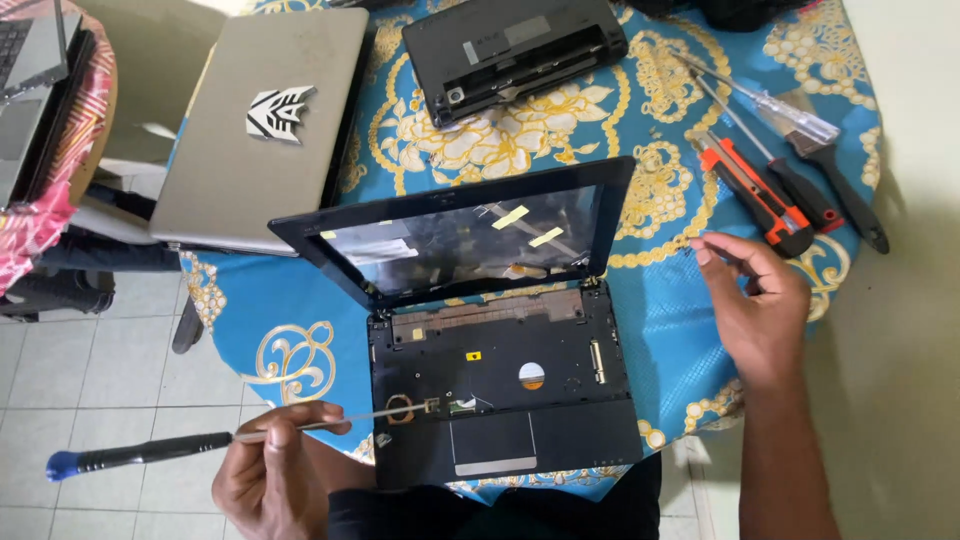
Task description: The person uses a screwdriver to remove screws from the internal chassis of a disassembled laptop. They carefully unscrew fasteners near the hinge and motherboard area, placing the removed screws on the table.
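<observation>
A small black laptop (500, 390) lies open on the table's near edge with its keyboard removed, showing the inner deck; its screen (460, 240) leans back. My left hand (275, 470) grips a long screwdriver (140, 453) with a black handle and blue end, its thin shaft tip (432, 404) touching the deck left of centre. My right hand (760, 300) hovers over the tablecloth right of the laptop, fingers spread, holding nothing.
A blue and gold patterned cloth (300, 330) covers the round table. A silver laptop (260, 120) lies closed at the back left, a black laptop base (515, 50) at the back. Screwdrivers and an orange utility knife (760, 195) lie at the right. Tiled floor lies to the left.
</observation>
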